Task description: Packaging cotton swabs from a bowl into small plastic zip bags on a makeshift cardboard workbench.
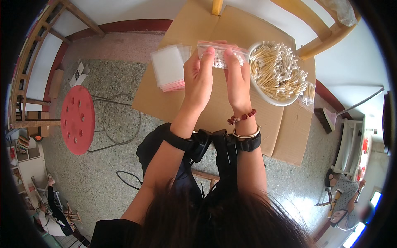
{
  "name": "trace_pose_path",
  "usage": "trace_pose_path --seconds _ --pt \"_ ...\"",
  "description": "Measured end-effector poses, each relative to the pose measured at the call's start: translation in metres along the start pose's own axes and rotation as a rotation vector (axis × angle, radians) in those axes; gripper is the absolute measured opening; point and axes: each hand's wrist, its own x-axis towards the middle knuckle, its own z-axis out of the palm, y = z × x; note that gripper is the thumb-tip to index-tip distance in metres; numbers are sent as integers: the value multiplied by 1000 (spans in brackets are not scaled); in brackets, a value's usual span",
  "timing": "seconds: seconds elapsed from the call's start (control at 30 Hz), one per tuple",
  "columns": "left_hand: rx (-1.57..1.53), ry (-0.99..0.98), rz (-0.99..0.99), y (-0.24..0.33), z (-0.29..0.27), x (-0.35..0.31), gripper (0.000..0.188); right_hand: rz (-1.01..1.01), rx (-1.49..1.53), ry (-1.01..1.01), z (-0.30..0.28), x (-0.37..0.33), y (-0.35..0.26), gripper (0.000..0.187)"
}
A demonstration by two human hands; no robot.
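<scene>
Between my two hands is a small clear zip bag point(220, 59) filled with cotton swabs, their white tips facing me. My left hand point(199, 73) grips its left side with the thumb on top. On its right side, my right hand point(237, 78) pinches it the same way. Just left of my left hand lies a stack of flat clear bags point(167, 68) with pinkish-red edges. A white bowl point(271, 100) heaped with loose cotton swabs point(277, 68) stands right of my right hand. Beside the bowl rests another bag of swabs point(308, 93).
A cardboard sheet point(264, 124) covers the work surface. Wooden chair parts point(318, 45) rise behind the bowl. A red round stool point(77, 120) stands on the left, a broom point(325, 120) at the right. Other people point(345, 198) sit at the far lower right and lower left.
</scene>
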Motion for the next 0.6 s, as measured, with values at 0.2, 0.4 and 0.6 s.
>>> trace_pose_path --seconds 0.2,0.4,0.6 --pt "10 -27 0 1 -4 2 27 -43 -17 -48 -3 0 3 23" --pt "6 -67 -29 1 -7 4 29 -83 113 -60 -1 3 10 35" --pt "81 -143 7 7 -3 2 22 -21 90 -5 -1 0 8 39"
